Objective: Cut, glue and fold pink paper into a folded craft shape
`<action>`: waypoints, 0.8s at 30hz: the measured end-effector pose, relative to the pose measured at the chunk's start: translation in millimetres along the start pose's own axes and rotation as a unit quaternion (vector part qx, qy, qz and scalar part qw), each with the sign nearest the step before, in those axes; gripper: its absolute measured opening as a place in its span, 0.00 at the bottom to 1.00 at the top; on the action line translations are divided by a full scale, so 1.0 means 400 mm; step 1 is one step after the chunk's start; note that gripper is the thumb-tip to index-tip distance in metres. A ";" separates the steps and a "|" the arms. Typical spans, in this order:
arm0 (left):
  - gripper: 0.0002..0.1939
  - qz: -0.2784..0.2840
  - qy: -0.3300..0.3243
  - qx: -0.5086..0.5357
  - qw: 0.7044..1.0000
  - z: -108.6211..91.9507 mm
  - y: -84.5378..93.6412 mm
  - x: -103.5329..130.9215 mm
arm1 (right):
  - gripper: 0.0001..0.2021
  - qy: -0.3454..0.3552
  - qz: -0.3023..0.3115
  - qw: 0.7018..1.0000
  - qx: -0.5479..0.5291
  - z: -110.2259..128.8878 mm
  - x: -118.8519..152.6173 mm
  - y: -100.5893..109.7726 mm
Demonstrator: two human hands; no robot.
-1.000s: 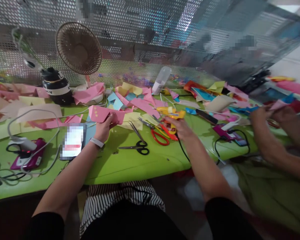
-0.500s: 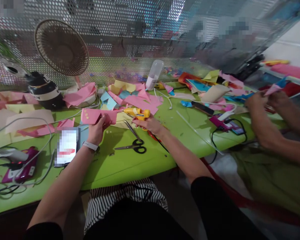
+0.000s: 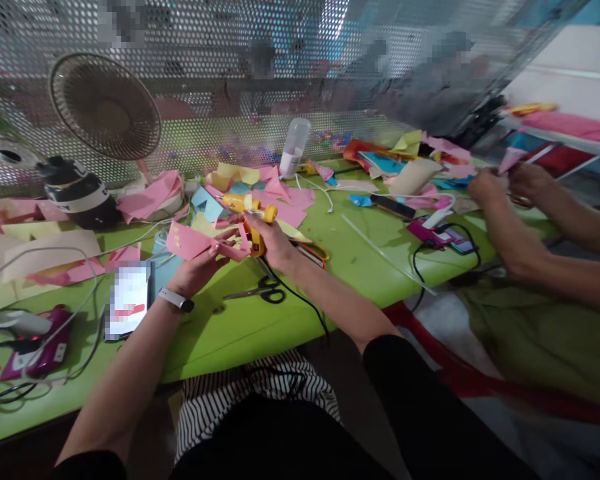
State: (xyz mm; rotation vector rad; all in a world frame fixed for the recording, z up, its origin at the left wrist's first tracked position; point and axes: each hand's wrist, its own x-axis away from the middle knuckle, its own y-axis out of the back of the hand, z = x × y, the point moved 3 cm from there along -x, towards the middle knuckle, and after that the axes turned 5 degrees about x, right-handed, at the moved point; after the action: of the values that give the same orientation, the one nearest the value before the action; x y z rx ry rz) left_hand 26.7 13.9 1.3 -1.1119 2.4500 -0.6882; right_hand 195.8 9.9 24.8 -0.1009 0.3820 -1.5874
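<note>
My left hand [image 3: 203, 268] is closed on a strip of pink paper [image 3: 186, 243], which is bent, its right end curving up toward my other hand. In my right hand [image 3: 275, 243] is a yellow glue gun [image 3: 236, 202], its nozzle pointing left over the paper scraps. The glue gun's handle is right beside the pink paper's right end; whether they touch I cannot tell. Black-handled scissors [image 3: 270, 293] lie on the green table [image 3: 290, 330] below my hands. A phone [image 3: 129, 300] with a lit screen rests left of my left wrist.
Coloured paper scraps [image 3: 295, 200] cover the table's back. A fan [image 3: 107, 107], a dark jug [image 3: 80, 193] and a clear bottle [image 3: 296, 147] stand there. Purple power strips [image 3: 43, 347] with loose cables lie at left and right. A co-worker's hands [image 3: 490, 187] work at far right.
The glue gun has moved left with my right hand and its yellow handle now shows. The pink strip, flat before, is bent and tilted in my left hand. The view has shifted slightly.
</note>
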 end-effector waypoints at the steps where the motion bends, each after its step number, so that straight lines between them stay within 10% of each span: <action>1: 0.21 0.007 0.004 0.001 1.000 0.000 0.001 0.000 | 0.17 0.020 0.015 1.000 0.019 0.006 -0.002 -0.003; 14: 0.11 0.009 -0.021 0.071 0.997 0.004 0.022 0.012 | 0.18 0.029 0.092 0.995 -0.009 0.023 -0.017 -0.019; 24: 0.18 -0.086 0.035 0.010 0.996 0.089 -0.007 -0.003 | 0.22 -0.039 0.016 0.999 0.016 -0.033 0.015 -0.051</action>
State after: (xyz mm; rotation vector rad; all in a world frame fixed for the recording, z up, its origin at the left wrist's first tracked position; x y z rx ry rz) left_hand 47.0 3.4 -25.9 -1.3244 2.4189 -0.8147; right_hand 172.2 6.6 17.5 -0.1296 0.2958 -1.5518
